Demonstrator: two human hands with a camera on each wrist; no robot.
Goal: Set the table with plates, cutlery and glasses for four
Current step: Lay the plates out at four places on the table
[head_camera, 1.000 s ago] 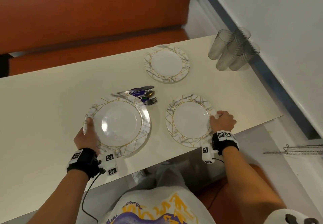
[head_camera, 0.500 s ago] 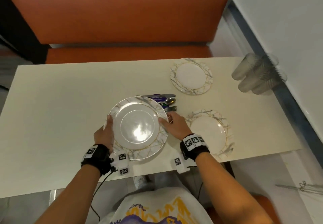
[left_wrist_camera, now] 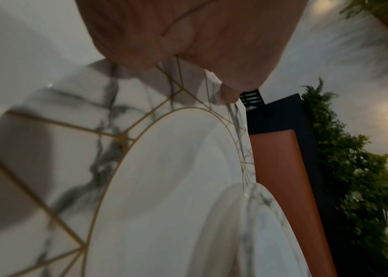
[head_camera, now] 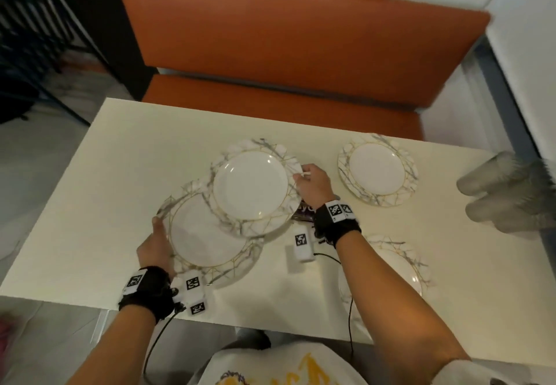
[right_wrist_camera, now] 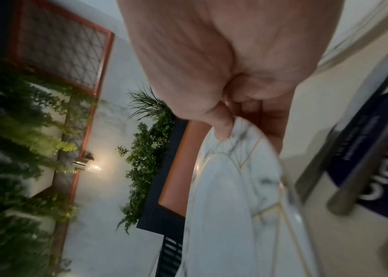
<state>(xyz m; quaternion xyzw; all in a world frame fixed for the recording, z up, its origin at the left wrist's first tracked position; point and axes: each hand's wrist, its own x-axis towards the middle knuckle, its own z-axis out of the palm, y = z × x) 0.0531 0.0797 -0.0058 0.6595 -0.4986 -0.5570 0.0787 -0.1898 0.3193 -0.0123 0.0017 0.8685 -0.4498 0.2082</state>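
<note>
Head view, four plates [head_camera: 377, 171], two hands [head_camera: 313, 186] each gripping one.

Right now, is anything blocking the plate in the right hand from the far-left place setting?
Nothing visible. The right hand pinches the upper plate; the table beyond it toward the bench shows bare.

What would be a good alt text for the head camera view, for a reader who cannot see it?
A person's right hand lifts one marble-patterned plate off another plate, which the left hand holds by its rim. Two more plates lie on the cream table, and blurred glasses lie at the right.
</note>
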